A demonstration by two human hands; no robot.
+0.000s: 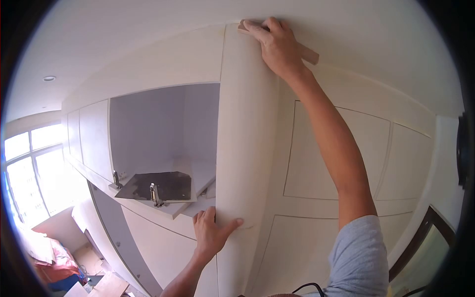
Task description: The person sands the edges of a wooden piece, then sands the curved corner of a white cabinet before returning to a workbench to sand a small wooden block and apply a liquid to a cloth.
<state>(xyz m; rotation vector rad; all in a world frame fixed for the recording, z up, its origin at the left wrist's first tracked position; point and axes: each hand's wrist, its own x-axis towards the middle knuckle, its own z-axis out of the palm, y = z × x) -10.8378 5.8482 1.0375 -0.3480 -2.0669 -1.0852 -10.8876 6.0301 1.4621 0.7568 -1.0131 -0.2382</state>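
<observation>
My right hand (281, 48) is raised to the ceiling, closed around a long brown block that looks like a sanding block (309, 54). The block lies against the top of the rounded white column panel (247, 123), where the panel meets the ceiling. Pale dust coats some fingers of that hand. Lower down, my left hand (213, 231) grips the cabinet edge (216, 198) at the lower right corner of the open compartment (153, 123). Its fingers curl at the edge, while the thumb spreads across the panel's front.
A loose dark-faced board (158, 187) with metal hinges (155, 194) lies in the compartment opening. White panelled doors (336, 153) stand to the right. At lower left are a bright window (37, 163), piled cloth (54, 257) and boards (109, 286). A dark-framed glass piece (425, 242) is at lower right.
</observation>
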